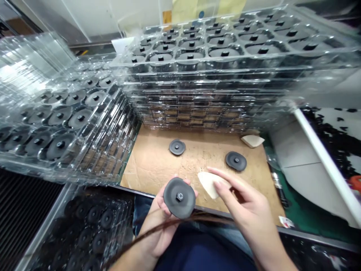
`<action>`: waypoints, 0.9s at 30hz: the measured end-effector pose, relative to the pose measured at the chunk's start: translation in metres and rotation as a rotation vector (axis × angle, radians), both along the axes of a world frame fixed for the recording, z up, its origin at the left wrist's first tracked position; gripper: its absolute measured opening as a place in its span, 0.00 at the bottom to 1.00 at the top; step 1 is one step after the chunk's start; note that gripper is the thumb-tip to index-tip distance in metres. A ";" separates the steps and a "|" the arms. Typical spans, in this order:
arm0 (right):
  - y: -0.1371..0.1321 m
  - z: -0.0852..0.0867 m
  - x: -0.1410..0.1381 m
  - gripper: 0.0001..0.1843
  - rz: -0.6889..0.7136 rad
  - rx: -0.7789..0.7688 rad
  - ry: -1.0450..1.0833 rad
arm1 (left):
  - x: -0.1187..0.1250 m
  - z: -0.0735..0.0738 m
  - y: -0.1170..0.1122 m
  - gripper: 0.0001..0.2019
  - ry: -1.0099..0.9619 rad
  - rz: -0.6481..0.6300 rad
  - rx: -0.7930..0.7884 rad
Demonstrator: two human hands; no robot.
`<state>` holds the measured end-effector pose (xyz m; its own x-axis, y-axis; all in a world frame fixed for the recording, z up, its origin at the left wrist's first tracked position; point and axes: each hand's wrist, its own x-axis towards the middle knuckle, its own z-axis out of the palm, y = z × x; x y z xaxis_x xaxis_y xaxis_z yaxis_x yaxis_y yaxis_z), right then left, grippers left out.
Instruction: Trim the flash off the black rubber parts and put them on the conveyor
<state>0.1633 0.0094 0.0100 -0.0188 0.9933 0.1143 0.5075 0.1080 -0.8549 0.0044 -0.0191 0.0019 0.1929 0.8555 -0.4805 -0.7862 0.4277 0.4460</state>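
Note:
My left hand (162, 229) holds a dark grey rubber disc (176, 209) with a small raised stud at its middle, face up near my lap. Between the thumb and fingers of my right hand (245, 203) is a cream wedge-shaped sponge (208, 182), its pointed end turned toward the disc. The sponge and the disc are apart. On the cardboard sheet (146, 162) beyond my hands lie a smaller-looking grey disc (177, 147) and another disc (236, 161), both stud up. A second cream wedge (252, 140) rests at the cardboard's far right corner.
Tall stacks of clear plastic trays holding discs stand at the back (194, 73) and on the left (70, 131). A tray of discs (93, 226) sits low at front left. To the right, a white-edged bin (327, 162) borders the green surface (304, 210).

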 end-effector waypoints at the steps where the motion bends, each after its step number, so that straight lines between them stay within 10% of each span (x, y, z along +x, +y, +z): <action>1: 0.000 0.015 -0.004 0.12 -0.013 0.101 0.011 | 0.002 0.000 0.000 0.30 0.017 -0.006 -0.001; 4: -0.003 0.045 -0.020 0.13 0.221 0.340 -0.019 | 0.005 0.002 0.001 0.26 0.043 -0.047 -0.009; 7: -0.006 0.048 -0.030 0.13 0.451 0.250 -0.061 | 0.004 0.004 0.001 0.25 0.072 -0.028 -0.030; 13: -0.001 0.039 -0.032 0.14 0.285 0.388 -0.110 | 0.008 0.009 -0.001 0.27 0.030 -0.112 -0.111; 18: -0.006 0.041 -0.015 0.13 0.471 0.320 -0.088 | 0.018 0.009 -0.006 0.20 -0.097 -0.298 -0.204; 27: -0.007 0.030 0.018 0.11 0.406 0.071 -0.093 | 0.001 0.008 0.009 0.24 -0.027 -0.078 -0.027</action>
<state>0.1810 0.0028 0.0398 -0.4207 0.8927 0.1615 0.4862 0.3722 -0.7907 0.0049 -0.0103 0.0103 0.2720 0.8244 -0.4964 -0.7617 0.4997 0.4125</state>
